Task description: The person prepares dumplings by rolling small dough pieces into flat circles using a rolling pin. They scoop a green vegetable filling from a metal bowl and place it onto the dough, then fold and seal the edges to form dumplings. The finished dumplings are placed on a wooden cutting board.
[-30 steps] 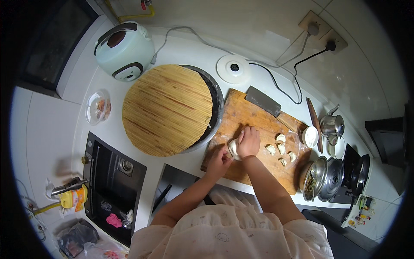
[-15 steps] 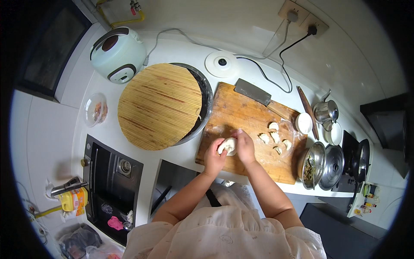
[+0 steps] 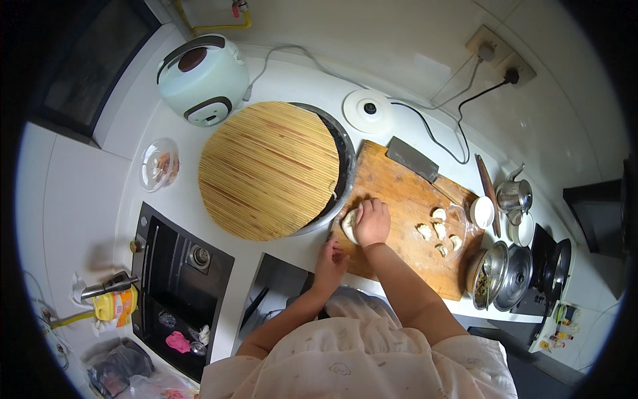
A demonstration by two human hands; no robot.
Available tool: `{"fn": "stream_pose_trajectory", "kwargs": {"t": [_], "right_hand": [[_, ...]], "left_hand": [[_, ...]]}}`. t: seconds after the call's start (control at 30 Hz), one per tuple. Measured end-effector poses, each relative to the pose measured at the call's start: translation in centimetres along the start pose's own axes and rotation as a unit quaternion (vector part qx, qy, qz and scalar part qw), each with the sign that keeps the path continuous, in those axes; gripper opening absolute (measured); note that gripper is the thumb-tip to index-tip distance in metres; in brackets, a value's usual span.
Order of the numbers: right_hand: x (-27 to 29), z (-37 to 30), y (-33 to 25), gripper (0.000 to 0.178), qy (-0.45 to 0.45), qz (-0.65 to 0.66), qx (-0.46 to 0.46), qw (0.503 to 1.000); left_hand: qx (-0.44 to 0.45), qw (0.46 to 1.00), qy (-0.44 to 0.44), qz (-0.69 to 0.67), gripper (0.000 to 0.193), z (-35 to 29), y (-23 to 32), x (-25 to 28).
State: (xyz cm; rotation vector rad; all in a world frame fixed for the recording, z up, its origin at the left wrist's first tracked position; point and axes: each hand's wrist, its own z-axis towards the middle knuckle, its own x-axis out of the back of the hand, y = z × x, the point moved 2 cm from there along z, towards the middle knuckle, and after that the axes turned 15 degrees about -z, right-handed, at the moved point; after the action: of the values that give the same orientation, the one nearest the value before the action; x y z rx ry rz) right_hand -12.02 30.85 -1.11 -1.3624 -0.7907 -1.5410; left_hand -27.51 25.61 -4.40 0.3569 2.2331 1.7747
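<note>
On the left part of the wooden cutting board (image 3: 399,189), my right hand (image 3: 373,223) bears down on a pale lump of dough (image 3: 349,227), fingers curled over its right side. My left hand (image 3: 331,262) is just off the dough, by the board's near left edge, with loosely bent fingers and nothing seen in them. Several small white dumplings (image 3: 439,230) lie on the right half of the board, among traces of flour. A cleaver (image 3: 413,158) rests along the board's far edge, its wooden handle pointing right.
Left of the board, a round bamboo mat (image 3: 269,169) covers most of a dark basin (image 3: 345,166). A steel bowl of filling (image 3: 484,282), a pot lid (image 3: 513,276), a white bowl (image 3: 482,211) and a rolling pin (image 3: 488,189) stand right. The sink (image 3: 163,266) is at left.
The dough has gone from between both hands down onto the board. My left hand has let go and drawn back toward me. The whole view has shifted, moving the scene rightward.
</note>
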Motion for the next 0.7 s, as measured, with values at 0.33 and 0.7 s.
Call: {"fn": "stream_pose_trajectory", "kwargs": {"t": [0.33,0.7], "right_hand": [[-0.9,4.7,0.4,0.042,-0.005,0.051,-0.092,0.994],[5.4,-7.8,7.9,0.024,0.029,0.166,-0.056,0.984]], "left_hand": [[0.109,0.954,0.012,-0.278,0.054,5.0,-0.2,-4.1],[-0.166,0.966,-0.155,0.123,0.039,2.8,2.0,-8.5]]}}
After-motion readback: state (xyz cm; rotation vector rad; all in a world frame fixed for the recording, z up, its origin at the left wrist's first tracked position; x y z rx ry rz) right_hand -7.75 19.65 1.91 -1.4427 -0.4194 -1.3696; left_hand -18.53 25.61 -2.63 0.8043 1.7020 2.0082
